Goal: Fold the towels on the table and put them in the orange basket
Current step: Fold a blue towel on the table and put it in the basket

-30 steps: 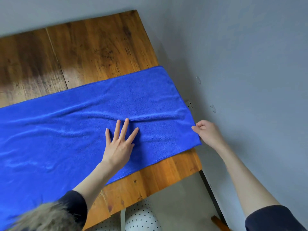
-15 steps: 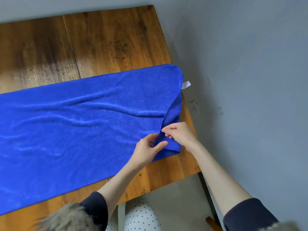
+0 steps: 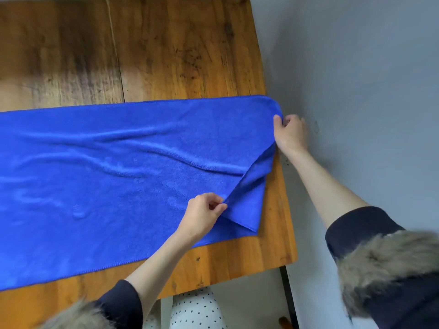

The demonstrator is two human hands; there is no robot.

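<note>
Wooden table [image 3: 166, 43] pushed up against a grey wall [image 3: 356, 67], with one long blue towel [image 3: 107, 174] stretched across it, so that's the landmark for everything else. No orange basket anywhere in view.

Nearest the person, the towel's front edge lies close to the table's near edge. At the towel's right end, the left hand [image 3: 202, 216] pinches a lifted bit of cloth between thumb and fingers, right where a flap is turned up. Farther back at that same end, the right hand [image 3: 291, 134] grips the far corner, fingers curled around it, just beside the wall.

What could go wrong, going by this: the two grips aren't level, so if they carry the end over like that the fold probably lands crooked. The ripples running through the middle of the towel would likely get trapped underneath too. And that right end sits at the table's edge, so a loose pinch could let it slide off.
</note>
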